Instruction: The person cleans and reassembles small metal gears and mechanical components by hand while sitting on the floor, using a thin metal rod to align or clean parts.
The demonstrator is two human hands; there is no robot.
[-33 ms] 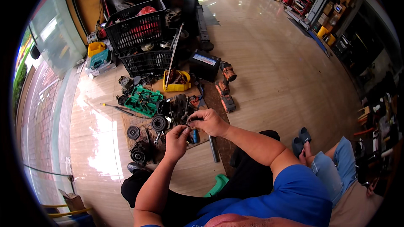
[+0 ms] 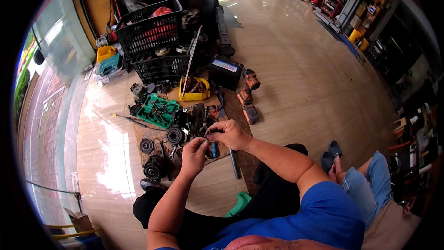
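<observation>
My left hand (image 2: 194, 154) and my right hand (image 2: 229, 135) meet over the parts on the floor. Thumb and fingers of each are pinched together, on something small and dark that I cannot make out. Just below my right hand lies a tool with a blue handle (image 2: 214, 150). A black grooved pulley (image 2: 175, 136) is left of my hands, with another round ribbed part (image 2: 146, 146) farther left. Nearer to me sits a bulky dark mechanical part (image 2: 153, 168) with a pulley-like face. Dark, greasy metal parts (image 2: 198, 116) lie heaped beyond my fingers.
An open green tool case (image 2: 158, 111) and a yellow container (image 2: 194, 93) stand beyond the parts. Black crates (image 2: 155, 30) are stacked behind, near a battery (image 2: 225, 71). Orange-black power tools (image 2: 249, 79) lie right. A metal tube (image 2: 235, 164) is near my knee. Another person's legs (image 2: 363, 178) are at right.
</observation>
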